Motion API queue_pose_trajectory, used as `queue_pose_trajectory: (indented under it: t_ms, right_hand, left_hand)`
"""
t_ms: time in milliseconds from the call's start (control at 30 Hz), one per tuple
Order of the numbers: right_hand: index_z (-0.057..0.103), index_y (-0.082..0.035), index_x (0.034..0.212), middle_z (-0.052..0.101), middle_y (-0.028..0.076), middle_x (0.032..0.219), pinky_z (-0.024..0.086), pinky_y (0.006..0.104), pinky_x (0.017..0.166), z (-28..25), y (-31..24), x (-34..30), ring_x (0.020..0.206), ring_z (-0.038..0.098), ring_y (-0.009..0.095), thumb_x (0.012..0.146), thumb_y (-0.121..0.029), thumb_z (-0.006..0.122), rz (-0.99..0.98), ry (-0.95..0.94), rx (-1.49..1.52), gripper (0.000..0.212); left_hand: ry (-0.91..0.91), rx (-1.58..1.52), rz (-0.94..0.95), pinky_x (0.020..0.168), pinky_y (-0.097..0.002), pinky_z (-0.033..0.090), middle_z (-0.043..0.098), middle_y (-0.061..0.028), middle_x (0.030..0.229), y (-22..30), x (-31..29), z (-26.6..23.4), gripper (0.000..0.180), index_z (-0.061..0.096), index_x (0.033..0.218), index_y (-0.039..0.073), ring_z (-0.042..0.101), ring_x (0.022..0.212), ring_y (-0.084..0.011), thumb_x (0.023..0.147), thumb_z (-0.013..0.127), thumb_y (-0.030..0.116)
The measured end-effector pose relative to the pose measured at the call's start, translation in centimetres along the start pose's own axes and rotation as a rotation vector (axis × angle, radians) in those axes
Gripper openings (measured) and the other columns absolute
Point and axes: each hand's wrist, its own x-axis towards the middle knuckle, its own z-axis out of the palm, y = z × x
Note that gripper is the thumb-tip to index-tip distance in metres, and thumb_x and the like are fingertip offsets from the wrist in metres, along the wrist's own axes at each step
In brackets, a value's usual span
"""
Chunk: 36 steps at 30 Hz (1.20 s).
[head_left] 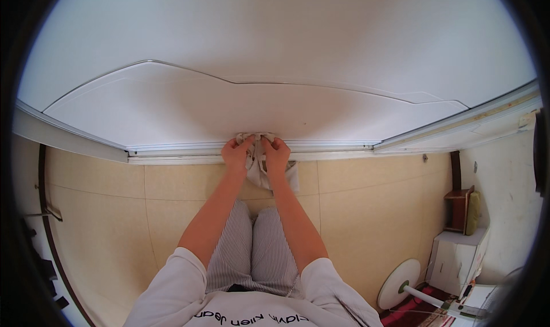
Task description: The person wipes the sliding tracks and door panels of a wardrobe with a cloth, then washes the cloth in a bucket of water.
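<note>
The left hand and right hand, side by side, each pinch the upper edge of a pale cloth, fingers closed; its slack remainder shows between the forearms, bodyward of both hands. Just beyond the hands stands a white panel, its rail extending to either side. Should one pinch loosen — only the edge appears held — the cloth could slip, or its loose folds snag on the rail.
</note>
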Motion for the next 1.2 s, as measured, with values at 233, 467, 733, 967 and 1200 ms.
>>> queue_pose_trajectory:
  t_ms: [233,467,733,967,1200]
  right_hand:
    - [0.056,0.001,0.068,0.048,-0.002,0.057,0.033,0.0224,0.049,1.2,-2.5,-0.9,0.053,0.041,0.005,0.079,-0.009,0.067,-0.035,0.06,0.178,0.018]
    - [0.049,-0.003,0.062,0.044,-0.004,0.055,0.027,0.0236,0.047,0.9,-2.0,-0.7,0.052,0.034,0.004,0.078,-0.007,0.066,0.001,0.095,0.064,0.024]
    - [0.054,0.0,0.068,0.05,-0.002,0.062,0.031,0.0224,0.049,0.8,-2.7,-0.9,0.057,0.04,0.005,0.078,-0.008,0.066,0.017,0.089,0.077,0.017]
    - [0.054,0.001,0.07,0.051,-0.001,0.063,0.034,0.0248,0.051,1.6,-2.7,-1.3,0.059,0.04,0.006,0.077,-0.008,0.065,0.038,0.055,0.126,0.017]
    - [0.051,0.001,0.066,0.048,0.0,0.061,0.032,0.0269,0.05,2.1,-4.0,-1.9,0.059,0.037,0.007,0.077,-0.008,0.066,-0.064,0.089,0.09,0.02]
  left_hand:
    - [0.01,-0.082,0.077,0.053,-0.0241,0.038,0.054,0.0018,0.068,1.3,-0.9,0.2,0.018,0.061,0.077,0.001,0.045,0.059,-0.0061,0.07,0.076,0.006]
    - [0.023,-0.097,0.017,0.056,-0.0235,0.039,0.055,0.0016,0.068,0.3,-0.3,0.7,0.017,0.061,0.077,0.001,0.046,0.059,-0.0072,0.07,0.076,0.006]
    - [0.043,-0.069,0.063,0.055,-0.0232,0.039,0.058,-0.0002,0.069,0.5,-0.6,1.1,0.017,0.062,0.076,0.0,0.047,0.06,-0.0071,0.07,0.076,0.005]
    - [0.028,-0.026,0.126,0.054,-0.0229,0.038,0.058,-0.0005,0.067,0.0,0.3,0.4,0.016,0.062,0.077,-0.001,0.047,0.059,-0.007,0.07,0.075,0.005]
    - [0.123,0.019,0.143,0.053,-0.0244,0.038,0.057,-0.0007,0.066,0.9,-0.2,0.5,0.014,0.062,0.077,-0.002,0.046,0.058,-0.0078,0.071,0.074,0.003]
